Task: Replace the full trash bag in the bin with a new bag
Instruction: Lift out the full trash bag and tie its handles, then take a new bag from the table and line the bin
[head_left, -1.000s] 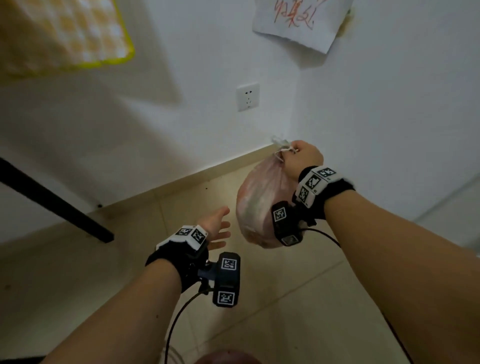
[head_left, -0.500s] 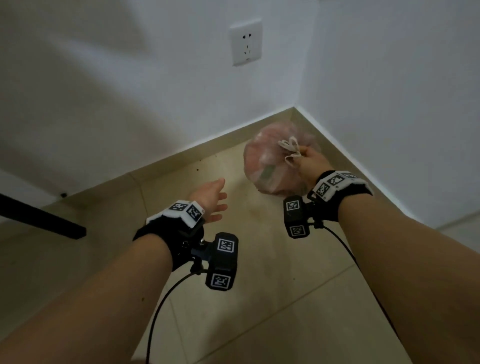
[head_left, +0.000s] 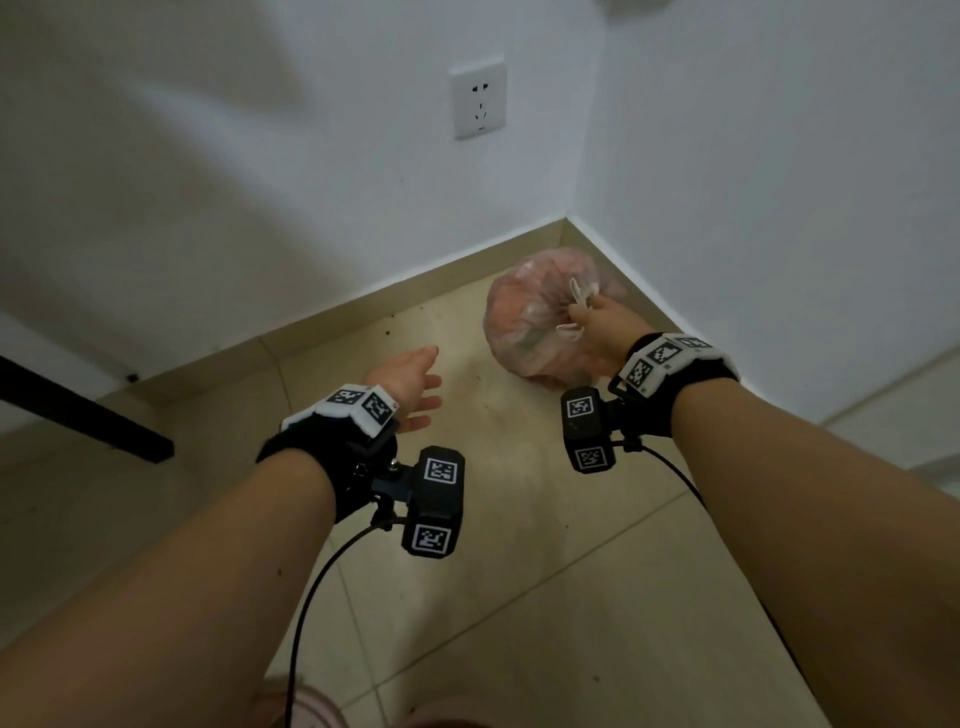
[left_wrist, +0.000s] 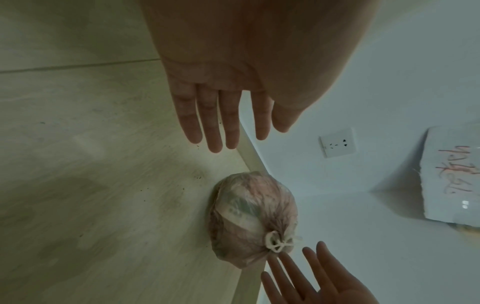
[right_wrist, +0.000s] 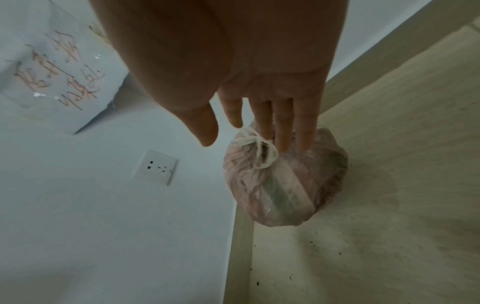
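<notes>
The full trash bag (head_left: 524, 332), pinkish and translucent, sits on the floor in the corner of the room against the skirting. Its top is tied shut with a white drawstring knot (right_wrist: 257, 148). My right hand (head_left: 592, 319) hovers just over that knot with its fingers (right_wrist: 281, 123) straight and spread. It grips nothing, though the fingertips are close to the bag (right_wrist: 285, 185) or brush it. The left wrist view shows the bag (left_wrist: 249, 218) and the spread right hand (left_wrist: 298, 273) beside the knot. My left hand (head_left: 415, 384) is open in the air left of the bag, fingers (left_wrist: 228, 123) straight. No bin or new bag is in view.
Two white walls meet behind the bag, with a power socket (head_left: 478, 96) on the left one and a handwritten paper sign (left_wrist: 451, 174) higher up. A black bar (head_left: 88, 415) slants to the floor at far left. The beige tiled floor (head_left: 519, 545) has dark specks.
The bag went from hanging in my right hand down to the floor in the corner. My right hand has let go of the tied top and straightened its fingers. The left hand stayed open.
</notes>
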